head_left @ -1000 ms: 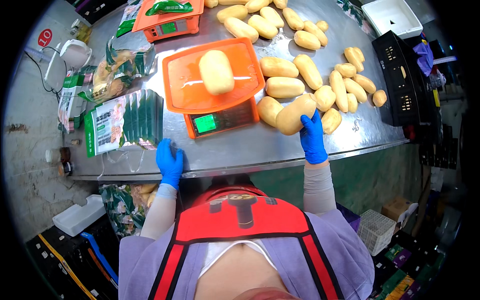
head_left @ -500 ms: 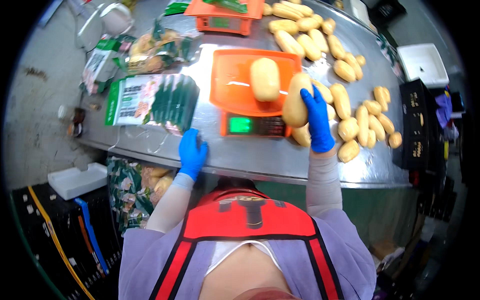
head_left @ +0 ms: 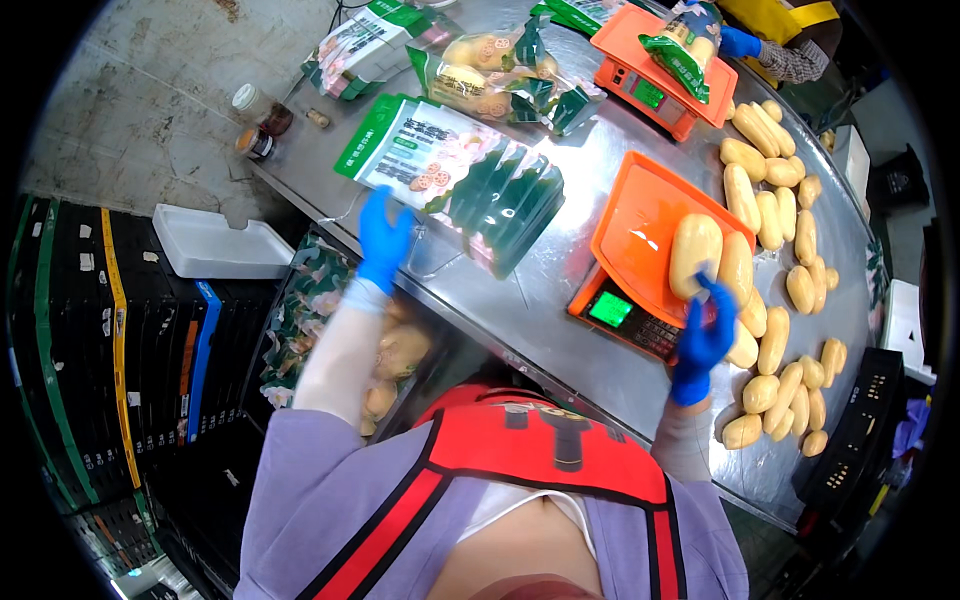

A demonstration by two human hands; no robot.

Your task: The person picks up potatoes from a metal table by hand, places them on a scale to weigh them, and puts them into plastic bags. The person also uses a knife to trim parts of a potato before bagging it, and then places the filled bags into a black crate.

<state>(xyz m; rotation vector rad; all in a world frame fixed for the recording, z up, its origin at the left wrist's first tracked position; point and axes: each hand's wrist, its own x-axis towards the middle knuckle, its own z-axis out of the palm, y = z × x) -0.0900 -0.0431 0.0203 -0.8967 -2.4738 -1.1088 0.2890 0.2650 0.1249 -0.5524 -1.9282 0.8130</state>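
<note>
My left hand [head_left: 388,235], in a blue glove, is open at the near edge of a stack of flat green-and-white bags [head_left: 450,175]. An orange tray [head_left: 636,205] sits on a scale [head_left: 610,308] with a lit green display. Two long pale yellow root pieces, one upright in view [head_left: 697,248] and another beside it [head_left: 736,262], lie at the tray's right side. My blue-gloved right hand [head_left: 706,335] is open just in front of them, a fingertip close to or touching the nearer piece; I cannot tell which. More roots [head_left: 770,395] lie loose to the right.
Filled bags [head_left: 490,80] and jars [head_left: 268,117] are at the back left. A co-worker's gloved hand [head_left: 741,43] is by a second orange scale [head_left: 655,95]. Black crates [head_left: 840,420] stand right, more crates [head_left: 80,350] and a white foam tray [head_left: 222,243] left.
The view has swung left. My right hand has carried a root onto the scale's tray and let go. My left hand has moved up against the stack of bags, its fingers spreading.
</note>
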